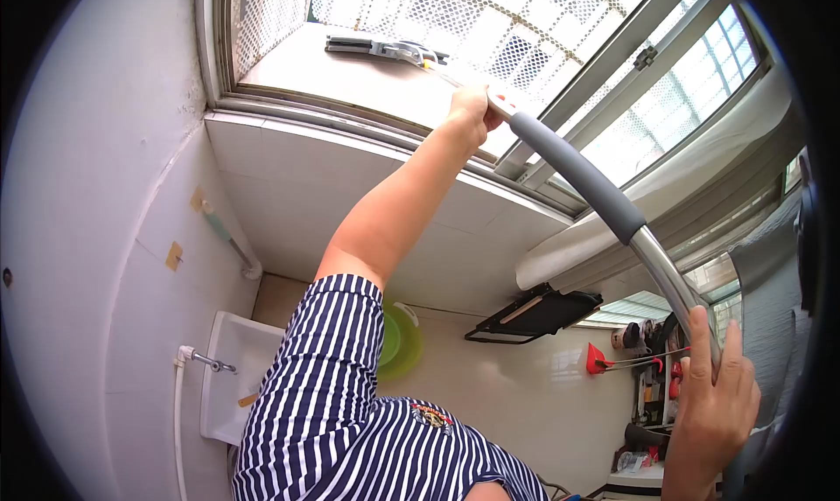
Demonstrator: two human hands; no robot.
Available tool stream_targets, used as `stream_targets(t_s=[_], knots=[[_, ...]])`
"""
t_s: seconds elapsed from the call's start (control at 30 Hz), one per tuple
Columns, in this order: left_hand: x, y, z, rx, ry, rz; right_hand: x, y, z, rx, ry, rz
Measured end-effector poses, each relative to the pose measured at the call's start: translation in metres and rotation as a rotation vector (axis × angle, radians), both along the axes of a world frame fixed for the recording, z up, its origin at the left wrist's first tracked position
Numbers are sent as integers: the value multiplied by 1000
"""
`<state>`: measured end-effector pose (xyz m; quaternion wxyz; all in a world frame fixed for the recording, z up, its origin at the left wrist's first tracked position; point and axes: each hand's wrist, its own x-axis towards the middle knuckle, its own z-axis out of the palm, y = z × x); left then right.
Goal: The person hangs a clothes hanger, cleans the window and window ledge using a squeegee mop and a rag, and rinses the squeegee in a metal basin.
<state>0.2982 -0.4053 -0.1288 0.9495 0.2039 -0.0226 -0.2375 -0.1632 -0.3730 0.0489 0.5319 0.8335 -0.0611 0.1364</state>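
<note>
Stretches the left arm up to the window frame point(315, 114), gripping the mop point(573, 173) by its shaft in the left hand point(472, 112). Touches its near end with the right hand point(713, 405), two fingers straight; cannot tell whether closed. Reaches the mop head over the ledge point(297, 72), with room toward the frame's edge.

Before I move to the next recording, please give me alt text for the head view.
A person's left hand grips a long grey-sleeved pole near its mop-like head, which is at a window; the right hand is at the pole's metal far end. A white sink and a green basin flank the striped sleeve.
</note>
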Motion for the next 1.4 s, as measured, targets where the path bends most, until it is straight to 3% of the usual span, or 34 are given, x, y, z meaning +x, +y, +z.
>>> stream_targets(t_s=[0.07,0.13,0.27,0.33,0.37,0.43,0.6,0.7,0.83,1.03,1.27,1.4], knots=[[41,20,16,3,34,28,4,25,29,-189,-34,-83],[86,43,29,-34,85,-36,1,53,52,-580,-193,-70],[126,70,36,24,109,-6,33,60,70,-718,-177,126],[142,86,46,205,101,-43,55,75,83,-746,-184,295],[170,84,41,145,63,-123,58,83,94,-759,-177,326],[150,99,63,204,184,-35,66,99,114,-787,-164,389],[156,125,69,10,130,-31,73,131,151,-813,-49,409],[161,156,69,124,86,-80,75,139,152,-849,9,408],[131,186,61,183,-88,-31,59,133,164,-867,33,535],[62,173,68,-3,-7,91,14,110,185,-958,52,548],[-30,133,69,-43,-7,173,-68,2,188,-819,-62,581],[-80,105,60,-22,-55,219,-109,-43,164,-771,-109,508]])
